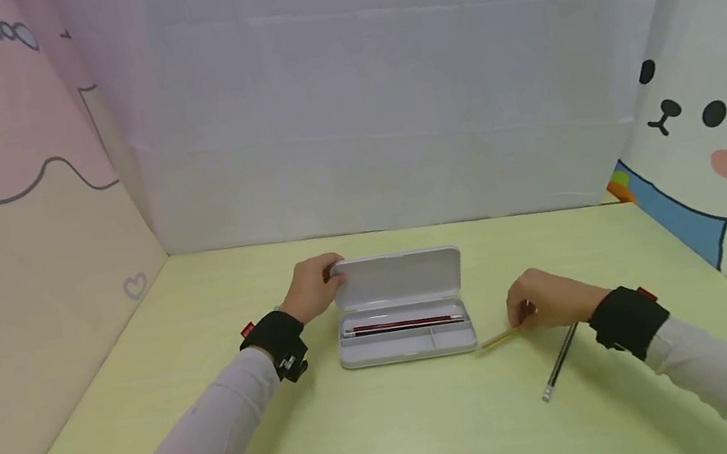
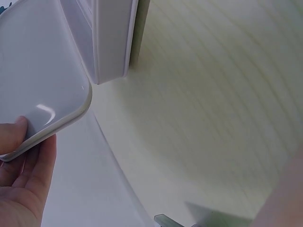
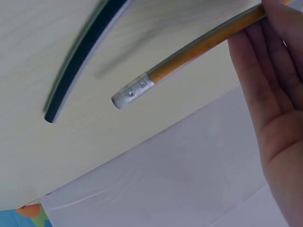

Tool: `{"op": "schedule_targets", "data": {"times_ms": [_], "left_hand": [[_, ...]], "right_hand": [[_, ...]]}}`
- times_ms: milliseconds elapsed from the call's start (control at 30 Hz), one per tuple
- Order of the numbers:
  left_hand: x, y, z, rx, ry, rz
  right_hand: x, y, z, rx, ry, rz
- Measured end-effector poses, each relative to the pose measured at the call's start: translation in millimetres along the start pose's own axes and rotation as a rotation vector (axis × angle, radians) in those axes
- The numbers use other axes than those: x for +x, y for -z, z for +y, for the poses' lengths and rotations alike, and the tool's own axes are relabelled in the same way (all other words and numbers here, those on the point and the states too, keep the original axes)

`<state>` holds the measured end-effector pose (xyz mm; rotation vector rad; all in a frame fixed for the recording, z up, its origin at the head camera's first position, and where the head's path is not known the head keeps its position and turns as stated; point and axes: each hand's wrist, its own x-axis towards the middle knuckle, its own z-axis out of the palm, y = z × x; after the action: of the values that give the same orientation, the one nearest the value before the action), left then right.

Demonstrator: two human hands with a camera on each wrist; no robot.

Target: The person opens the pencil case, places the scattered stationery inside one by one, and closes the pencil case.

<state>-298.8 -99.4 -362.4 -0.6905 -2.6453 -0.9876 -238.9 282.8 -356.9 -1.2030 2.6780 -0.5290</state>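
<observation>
– White pencil case [image 1: 386,355] sitting open in the middle of the desk [image 1: 388,450], lid [image 1: 401,277] standing up along its far side! What's the left hand [image 1: 312,289] doing?

– It's got that lid by the upper left corner! Thumb on the inner face, fingers curled behind the outer one, a clear pinch on the edge.

– And over on the right?

– Right hand [image 1: 544,298], to the right of the case, and it's a pinch there too: thumb and fingers on a yellow pencil [image 1: 498,339]. One end points left, just beside the case's near right corner; whether it touches, I cannot tell. The eraser [image 3: 125,97] at the other end pokes out past the fingers, raised above the desk, with a shadow beneath.

– Look below that hand, a dark pencil [image 1: 559,363] lying at a slant on the desk, its pale tip towards the near side, the rest running up behind the wrist!

– Now inside the case: a red pencil [image 1: 402,324] lies lengthwise in the long far compartment, a dark strip along its near side, too small to make out. Nearer, a short divider [image 1: 433,338] splits the front section.

– Black bands on both wrists, pale sleeves behind them, and a white sheet [image 1: 384,93] hanging across the far end!
</observation>
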Motion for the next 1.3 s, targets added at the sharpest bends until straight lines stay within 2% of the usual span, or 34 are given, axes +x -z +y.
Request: {"op": "schedule_targets", "data": {"times_ms": [133,467,833,1100,1300], "left_hand": [[0.1,2.0,2.3,0.0,-0.012,0.004],[0.8,0.6,2.6,-0.013,0.016,-0.008],[4.5,-2.6,-6.5,0.005,-0.003,-0.004],[2.6,-2.3,-3.9,0.003,0.001,-0.001],[2.4,-2.2,-1.5,0.006,0.009,0.001]], "right_hand": [[5.1,5.7,-5.4,-0.009,0.015,0.011],[20.7,12.1,-17.6,-0.055,0.035,0.019],[44.0,11.2,-30.3,-0.108,0.012,0.021],[61.2,9.5,-39.6,-0.146,0.039,0.073],[74.6,10.2,-48.8,-0.164,0.05,0.078]]}}
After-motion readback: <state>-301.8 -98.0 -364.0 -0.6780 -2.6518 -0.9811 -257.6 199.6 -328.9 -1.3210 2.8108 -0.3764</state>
